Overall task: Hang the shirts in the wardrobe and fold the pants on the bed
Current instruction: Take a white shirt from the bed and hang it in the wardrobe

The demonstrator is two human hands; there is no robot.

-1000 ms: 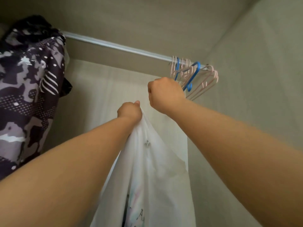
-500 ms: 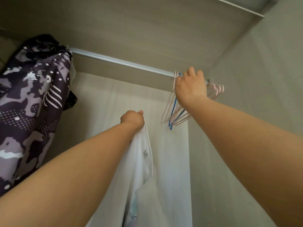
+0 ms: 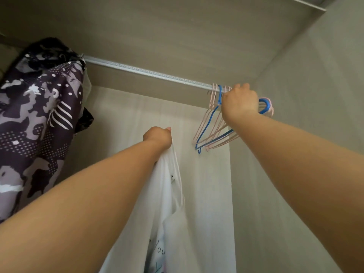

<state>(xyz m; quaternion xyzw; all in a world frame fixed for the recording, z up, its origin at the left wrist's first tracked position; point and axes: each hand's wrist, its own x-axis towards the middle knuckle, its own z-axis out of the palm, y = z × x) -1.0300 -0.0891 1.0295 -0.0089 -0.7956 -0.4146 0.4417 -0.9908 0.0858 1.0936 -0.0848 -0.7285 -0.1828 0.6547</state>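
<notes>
A white shirt [image 3: 167, 203] with printed lettering hangs down from my left hand [image 3: 157, 137], which grips its top, raised inside the wardrobe. My right hand [image 3: 239, 104] is up at the right end of the metal rail [image 3: 147, 72], its fingers curled among the hanging hangers. A blue hanger [image 3: 208, 127] and several pink hangers [image 3: 220, 138] hang there, partly hidden by that hand. Which hanger the fingers hold cannot be told.
A dark purple patterned garment [image 3: 37, 123] hangs at the rail's left end. The wardrobe's top panel [image 3: 177, 36] is close above the rail, and the right side wall [image 3: 305, 95] stands just beyond the hangers. The back panel [image 3: 126, 115] shows between the garment and the hangers.
My right hand left the shirt's top and rose right to the hangers on the rail, now curling among them. The left hand still holds the shirt up; the hangers swung slightly.
</notes>
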